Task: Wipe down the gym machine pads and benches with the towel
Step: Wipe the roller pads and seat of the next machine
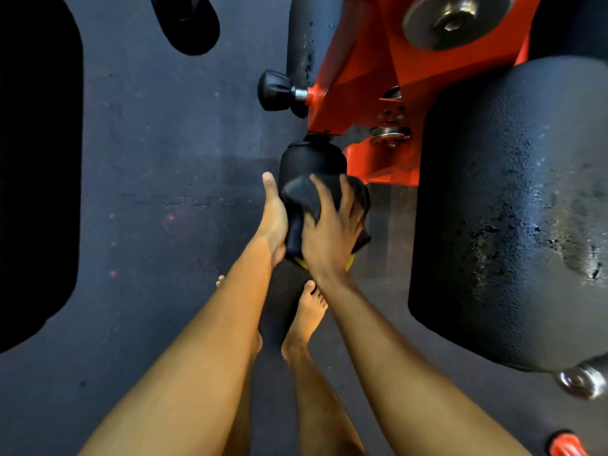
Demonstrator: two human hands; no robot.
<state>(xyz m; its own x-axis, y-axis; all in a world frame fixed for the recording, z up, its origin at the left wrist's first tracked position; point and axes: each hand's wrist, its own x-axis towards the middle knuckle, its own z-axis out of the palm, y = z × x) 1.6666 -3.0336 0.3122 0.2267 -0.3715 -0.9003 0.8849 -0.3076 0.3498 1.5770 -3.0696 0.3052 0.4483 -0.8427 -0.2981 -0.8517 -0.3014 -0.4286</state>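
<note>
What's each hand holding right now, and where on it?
Right hand grips the dark cloth towel bunched over the black cylindrical foam roller pad; left hand cups the wrapped pad's left side.

Was dark, scuffed rubber floor (148,153), flecked red; bore a bare right foot (306,319) and, seemingly, the orange frame base (388,162).
</note>
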